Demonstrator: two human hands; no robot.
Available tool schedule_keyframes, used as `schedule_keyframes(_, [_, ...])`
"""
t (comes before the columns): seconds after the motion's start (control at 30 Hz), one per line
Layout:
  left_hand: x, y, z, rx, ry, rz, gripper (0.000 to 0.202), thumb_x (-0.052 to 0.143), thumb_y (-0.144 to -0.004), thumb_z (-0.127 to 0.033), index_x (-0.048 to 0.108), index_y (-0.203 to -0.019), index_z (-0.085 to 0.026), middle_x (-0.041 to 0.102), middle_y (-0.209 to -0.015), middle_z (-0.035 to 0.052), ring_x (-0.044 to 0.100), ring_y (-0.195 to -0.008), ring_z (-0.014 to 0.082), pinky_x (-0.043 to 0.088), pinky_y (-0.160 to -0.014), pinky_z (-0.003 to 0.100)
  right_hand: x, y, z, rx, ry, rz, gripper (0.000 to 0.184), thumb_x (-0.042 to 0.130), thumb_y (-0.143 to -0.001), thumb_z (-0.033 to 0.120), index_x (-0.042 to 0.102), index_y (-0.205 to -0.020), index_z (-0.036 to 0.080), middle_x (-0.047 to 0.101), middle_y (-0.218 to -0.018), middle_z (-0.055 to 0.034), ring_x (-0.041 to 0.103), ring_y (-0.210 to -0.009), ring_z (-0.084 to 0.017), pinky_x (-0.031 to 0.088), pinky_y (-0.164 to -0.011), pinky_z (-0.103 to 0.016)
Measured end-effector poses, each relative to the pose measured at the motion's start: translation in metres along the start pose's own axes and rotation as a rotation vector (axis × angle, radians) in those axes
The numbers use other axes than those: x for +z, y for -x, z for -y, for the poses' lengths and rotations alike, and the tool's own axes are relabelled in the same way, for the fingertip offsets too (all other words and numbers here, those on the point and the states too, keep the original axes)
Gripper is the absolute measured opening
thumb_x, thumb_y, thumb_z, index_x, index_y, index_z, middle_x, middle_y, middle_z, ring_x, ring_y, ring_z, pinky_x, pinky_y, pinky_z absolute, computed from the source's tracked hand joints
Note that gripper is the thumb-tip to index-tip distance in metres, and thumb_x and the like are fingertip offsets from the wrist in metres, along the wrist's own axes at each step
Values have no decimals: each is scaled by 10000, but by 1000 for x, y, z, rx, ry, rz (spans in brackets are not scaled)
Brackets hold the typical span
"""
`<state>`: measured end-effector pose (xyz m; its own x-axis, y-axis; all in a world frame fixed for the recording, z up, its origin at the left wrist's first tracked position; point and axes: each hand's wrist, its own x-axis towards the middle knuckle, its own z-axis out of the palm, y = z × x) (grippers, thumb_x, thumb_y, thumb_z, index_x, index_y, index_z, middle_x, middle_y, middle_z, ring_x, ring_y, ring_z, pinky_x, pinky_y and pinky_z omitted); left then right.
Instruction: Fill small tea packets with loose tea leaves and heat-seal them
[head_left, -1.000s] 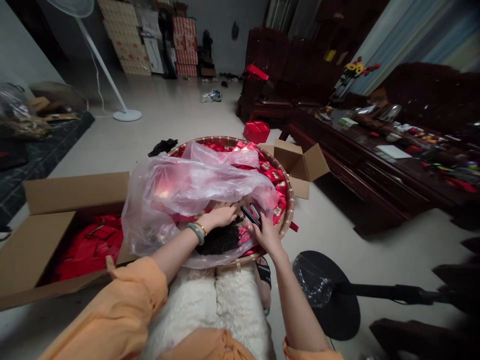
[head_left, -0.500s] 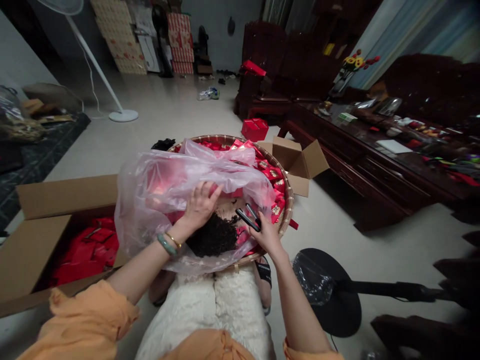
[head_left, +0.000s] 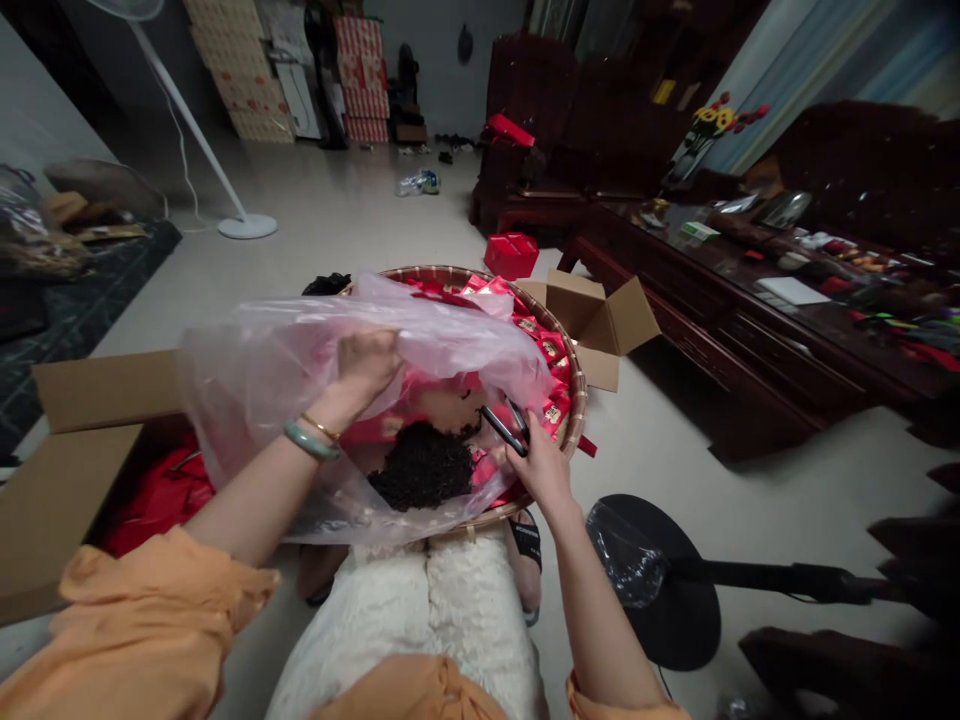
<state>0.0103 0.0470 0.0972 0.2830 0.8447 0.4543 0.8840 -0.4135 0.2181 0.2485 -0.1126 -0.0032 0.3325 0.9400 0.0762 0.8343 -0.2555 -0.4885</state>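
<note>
A thin pinkish plastic bag lies spread over a round woven basket, its mouth toward me. Dark, dry shredded leaves, like loose tea, are heaped inside it. My left hand, somewhat blurred, is closed on the bag's upper film and lifts it. To the right of the heap, my right hand grips small black tongs with their two arms apart. Shiny red packets line the basket's right and far sides.
An open carton with red packets stands at the left. Beyond the basket are another open carton and a red box. A black round stand base lies at the right, near a dark wooden table.
My left hand has moved left and up from above the tea heap, closing on the bag film and pulling it left. More of the heap shows. My right hand has shifted slightly right.
</note>
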Motion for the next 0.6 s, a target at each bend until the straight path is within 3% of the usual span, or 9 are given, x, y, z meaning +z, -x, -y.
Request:
schedule_keyframes(0.07, [-11, -2, -4, -68, 91, -132, 132, 476, -684, -111, 601, -692, -153, 609, -686, 80, 584, -767, 233, 417, -735, 316, -3, 1, 4, 14, 2, -23, 659, 540, -799, 338, 319, -1402, 189, 589, -1198, -130, 581, -1064, -270, 477, -829, -380])
schedule_keyframes(0.17, [-25, -2, -11, -112, 243, -302, 119, 470, -664, -65, 538, -667, -162, 549, -647, 41, 563, -728, 199, 412, -735, 300, -9, 4, 11, 5, -17, -99, 647, 518, -811, 352, 321, -1403, 183, 537, -1276, -142, 550, -1114, -286, 477, -845, -391])
schedule_keyframes(0.33, [-32, -12, -13, -154, 395, -415, 141, 461, -675, -53, 539, -717, -162, 549, -663, 7, 552, -702, 166, 429, -715, 270, -18, 7, 14, 8, -14, -172, 720, 520, -811, 374, 246, -1445, 168, 527, -1277, -160, 521, -1152, -306, 472, -862, -401])
schedule_keyframes(0.4, [-25, -20, -8, -217, 400, -384, 202, 447, -681, -51, 580, -803, -145, 583, -708, 20, 572, -731, 175, 441, -725, 275, -19, 7, 13, 1, -28, -170, 697, 511, -817, 371, 260, -1440, 186, 556, -1241, -143, 549, -1113, -289, 478, -845, -380])
schedule_keyframes(0.47, [-13, -26, 1, -295, 329, -267, 310, 443, -677, -48, 603, -932, -122, 607, -730, 43, 600, -757, 209, 456, -747, 313, -18, 7, 11, -24, -40, -151, 666, 509, -820, 373, 292, -1424, 199, 569, -1232, -127, 567, -1084, -277, 485, -819, -358])
schedule_keyframes(0.6, [20, -20, 19, -201, 140, 40, 579, 522, -688, -90, 460, -1264, -74, 639, -955, 147, 610, -941, 301, 465, -845, 413, -11, 4, 5, -57, 2, -41, 647, 512, -826, 372, 302, -1413, 198, 582, -1222, -128, 601, -1019, -271, 487, -787, -355])
